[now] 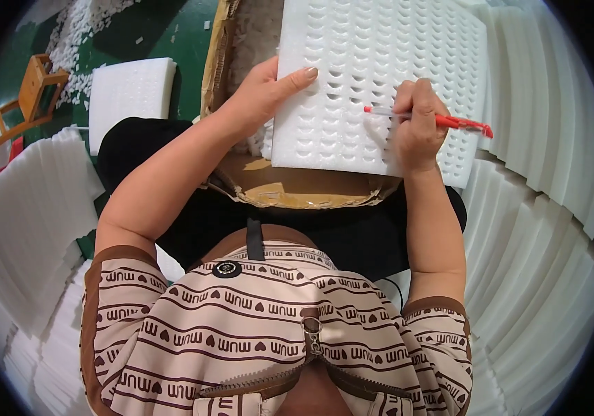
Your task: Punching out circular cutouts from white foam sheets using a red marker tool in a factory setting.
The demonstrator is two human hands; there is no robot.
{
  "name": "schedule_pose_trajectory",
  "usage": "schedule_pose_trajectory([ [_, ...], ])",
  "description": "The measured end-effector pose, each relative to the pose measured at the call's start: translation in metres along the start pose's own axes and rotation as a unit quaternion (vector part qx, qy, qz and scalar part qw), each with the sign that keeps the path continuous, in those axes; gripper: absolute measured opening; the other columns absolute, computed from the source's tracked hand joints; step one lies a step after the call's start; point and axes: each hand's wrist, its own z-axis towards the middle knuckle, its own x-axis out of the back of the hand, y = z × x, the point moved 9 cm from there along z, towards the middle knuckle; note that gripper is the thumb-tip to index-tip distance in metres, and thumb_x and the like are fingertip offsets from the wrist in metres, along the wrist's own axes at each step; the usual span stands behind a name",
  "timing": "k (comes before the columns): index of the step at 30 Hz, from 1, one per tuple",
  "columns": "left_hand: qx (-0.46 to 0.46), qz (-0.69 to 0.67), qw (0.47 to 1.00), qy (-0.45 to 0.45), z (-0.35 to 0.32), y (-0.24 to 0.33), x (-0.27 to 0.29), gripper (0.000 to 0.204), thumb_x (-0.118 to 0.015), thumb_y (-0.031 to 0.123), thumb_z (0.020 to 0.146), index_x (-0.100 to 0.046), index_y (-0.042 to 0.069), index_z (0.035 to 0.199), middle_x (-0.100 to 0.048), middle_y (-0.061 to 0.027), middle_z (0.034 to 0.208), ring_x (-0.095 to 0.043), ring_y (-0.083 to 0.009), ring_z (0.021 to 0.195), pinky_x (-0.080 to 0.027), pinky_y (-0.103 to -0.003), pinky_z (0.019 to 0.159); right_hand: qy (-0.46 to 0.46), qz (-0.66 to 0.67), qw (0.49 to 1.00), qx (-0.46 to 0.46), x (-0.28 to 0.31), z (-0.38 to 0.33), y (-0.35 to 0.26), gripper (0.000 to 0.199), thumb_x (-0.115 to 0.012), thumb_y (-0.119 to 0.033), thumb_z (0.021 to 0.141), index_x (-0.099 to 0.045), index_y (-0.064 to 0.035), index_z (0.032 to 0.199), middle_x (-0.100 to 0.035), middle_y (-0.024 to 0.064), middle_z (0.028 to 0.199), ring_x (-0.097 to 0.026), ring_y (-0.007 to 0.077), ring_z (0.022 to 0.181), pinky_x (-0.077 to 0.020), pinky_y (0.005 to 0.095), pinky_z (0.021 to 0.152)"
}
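A white foam sheet (380, 62) punched with rows of small slots rests tilted over an open cardboard box (290, 191) on my lap. My left hand (262, 93) grips the sheet's left edge, thumb lying across its face. My right hand (416, 125) is closed around a red pen (460, 123) and presses its tip end into the slots near the sheet's lower middle. Small white foam bits fill the box behind the sheet.
Tall stacks of white foam sheets (546, 229) curve along my right side, more stacks (27, 215) stand at my left. Another foam block (130, 90) lies on the green floor, near a small wooden stool (30, 97) and scattered foam scraps (82, 35).
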Motion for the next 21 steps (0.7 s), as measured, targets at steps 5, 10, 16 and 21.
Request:
schedule_pose_trajectory([
  [5, -0.002, -0.032, 0.999, -0.005, 0.0, -0.003, -0.001, 0.034, -0.061, 0.02, 0.089, -0.052, -0.004, 0.111, -0.064, -0.0161, 0.092, -0.064, -0.0154, 0.07, -0.055, -0.024, 0.058, -0.081, -0.196, 0.97, 0.115, -0.035, -0.007, -0.016, 0.034, -0.053, -0.014, 0.089, -0.051, -0.0044, 0.056, -0.046, 0.0031, 0.056, -0.033, 0.0102, 0.049, -0.0295, 0.0224, 0.048],
  [10, -0.022, -0.025, 0.999, -0.005, 0.0, 0.0, -0.001, 0.031, -0.059, 0.02, 0.09, -0.052, -0.003, 0.111, -0.064, -0.0142, 0.091, -0.063, -0.0143, 0.069, -0.054, -0.022, 0.057, -0.069, -0.173, 0.981, 0.052, -0.025, -0.006, -0.012, 0.029, -0.056, -0.01, 0.086, -0.052, -0.0053, 0.057, -0.048, 0.0041, 0.057, -0.035, 0.0124, 0.049, -0.0316, 0.0239, 0.047],
  [16, -0.072, 0.023, 0.997, -0.009, -0.003, 0.004, -0.004, 0.029, -0.058, 0.021, 0.092, -0.053, -0.001, 0.11, -0.063, -0.0105, 0.087, -0.061, -0.0117, 0.067, -0.051, -0.021, 0.056, -0.096, -0.269, 0.95, 0.127, -0.061, -0.01, -0.022, 0.025, -0.057, -0.01, 0.084, -0.054, -0.0078, 0.059, -0.05, 0.0025, 0.058, -0.042, 0.0167, 0.048, -0.0345, 0.0266, 0.046],
  [21, -0.053, 0.024, 0.998, -0.001, 0.004, 0.0, -0.001, 0.028, -0.057, 0.022, 0.092, -0.053, -0.001, 0.108, -0.063, -0.0085, 0.085, -0.059, -0.0105, 0.067, -0.049, -0.02, 0.056, -0.089, -0.136, 0.978, 0.128, -0.042, -0.006, -0.019, 0.02, -0.059, -0.01, 0.082, -0.055, -0.0095, 0.062, -0.053, 0.0, 0.06, -0.046, 0.0185, 0.05, -0.036, 0.0275, 0.047],
])
